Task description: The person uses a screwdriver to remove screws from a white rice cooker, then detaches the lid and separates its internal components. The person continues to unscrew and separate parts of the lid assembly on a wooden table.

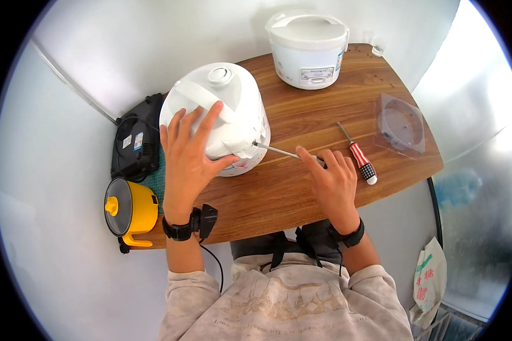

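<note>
My left hand (189, 150) lies with fingers spread on the lid side of a white rice cooker (247, 94). Its fingertips reach the cooker's carrying handle (202, 98), and the thumb points along the near edge. In my right hand (334, 181) is a screwdriver, its handle mostly hidden by the closed fingers. The screwdriver's thin metal shaft (279, 150) runs left, its tip at a small spot on the cooker's near right rim. Whether the tip sits in a screw cannot be made out.
A second rice cooker (307, 54) stands at the back of the wooden table (301, 116). Right of my hand lies a red, white and black screwdriver (363, 163), near a clear plastic tray (401, 125). At left are a black appliance (135, 142) and a yellow pot (142, 207).
</note>
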`<action>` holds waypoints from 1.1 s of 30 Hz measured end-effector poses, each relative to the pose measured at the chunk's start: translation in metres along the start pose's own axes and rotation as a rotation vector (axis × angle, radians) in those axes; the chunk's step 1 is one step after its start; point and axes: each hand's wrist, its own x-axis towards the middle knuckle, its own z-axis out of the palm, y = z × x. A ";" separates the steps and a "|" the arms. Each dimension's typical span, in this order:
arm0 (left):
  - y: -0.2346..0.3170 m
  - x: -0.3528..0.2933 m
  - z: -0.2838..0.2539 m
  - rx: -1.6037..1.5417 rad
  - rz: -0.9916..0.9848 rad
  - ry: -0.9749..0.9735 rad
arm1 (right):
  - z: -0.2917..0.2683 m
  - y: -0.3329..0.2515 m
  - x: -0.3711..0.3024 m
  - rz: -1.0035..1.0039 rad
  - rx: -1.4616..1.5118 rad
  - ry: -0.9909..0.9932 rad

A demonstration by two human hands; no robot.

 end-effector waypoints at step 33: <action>-0.002 -0.001 0.002 0.007 0.022 0.021 | -0.001 -0.049 -0.027 0.863 1.841 -0.691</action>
